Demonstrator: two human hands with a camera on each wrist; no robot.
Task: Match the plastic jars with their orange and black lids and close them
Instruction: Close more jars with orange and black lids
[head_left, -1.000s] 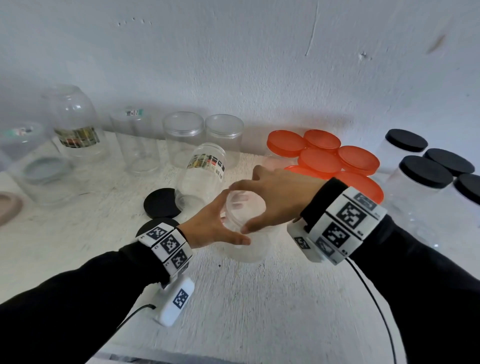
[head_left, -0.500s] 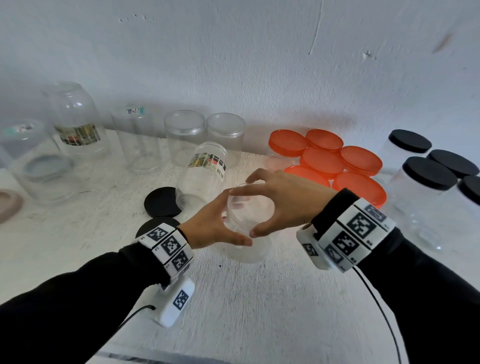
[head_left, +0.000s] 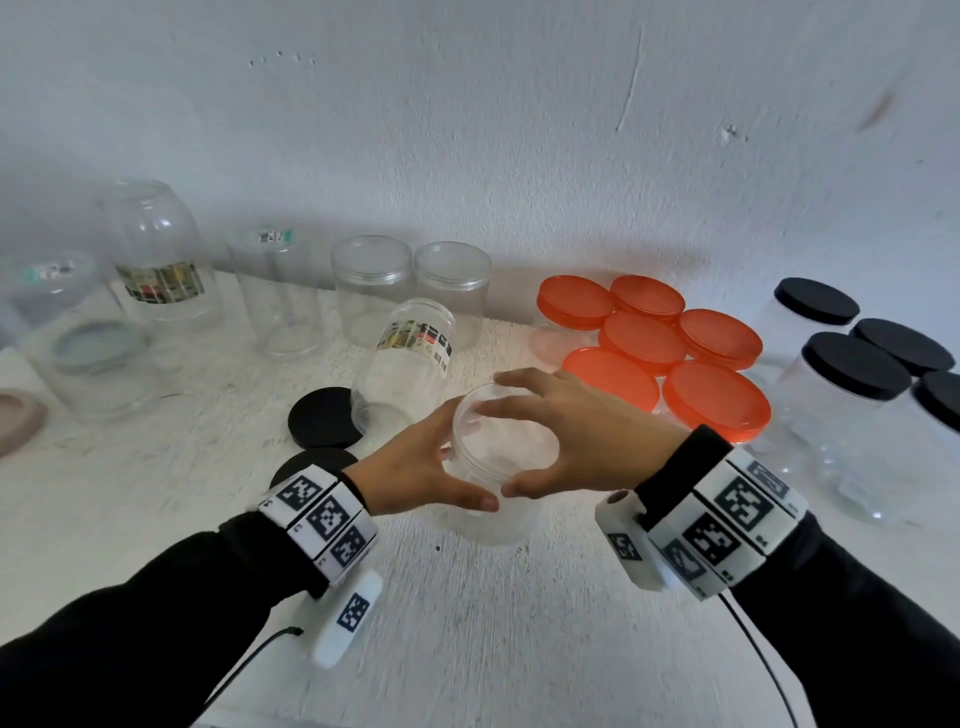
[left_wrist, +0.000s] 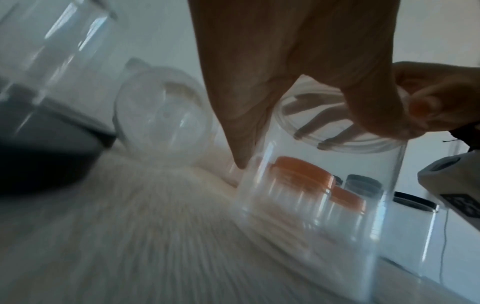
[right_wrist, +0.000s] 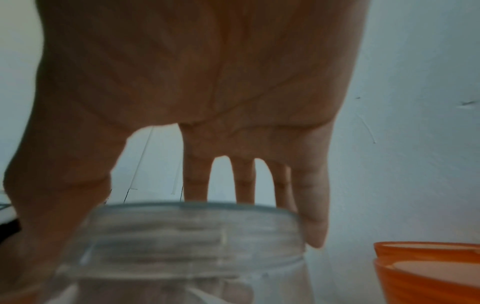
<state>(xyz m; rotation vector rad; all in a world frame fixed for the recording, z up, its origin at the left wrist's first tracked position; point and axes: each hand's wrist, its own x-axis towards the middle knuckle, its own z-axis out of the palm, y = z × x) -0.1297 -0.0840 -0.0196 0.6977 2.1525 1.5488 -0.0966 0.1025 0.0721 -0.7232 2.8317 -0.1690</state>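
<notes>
Clear jar (head_left: 493, 499) with a clear lid (head_left: 501, 436), upright on the white surface (head_left: 467, 623), centre foreground. Left hand (head_left: 415, 467) grips the jar wall; right hand (head_left: 576, 431) curls its fingers (right_wrist: 311, 205) and thumb round the lid rim. Right: 6 orange-lidded jars (head_left: 644, 338), then black-lidded jars (head_left: 852, 364). Left: 2 loose black lids (head_left: 322, 415) beside a tilted labelled jar (head_left: 405, 364).

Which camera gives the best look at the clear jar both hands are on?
The head view: the clear jar stands whole on the table, the left hand and right hand around its top. The left wrist view shows its side wall, blurred. The right wrist view shows only its rim, close and blurred.
</notes>
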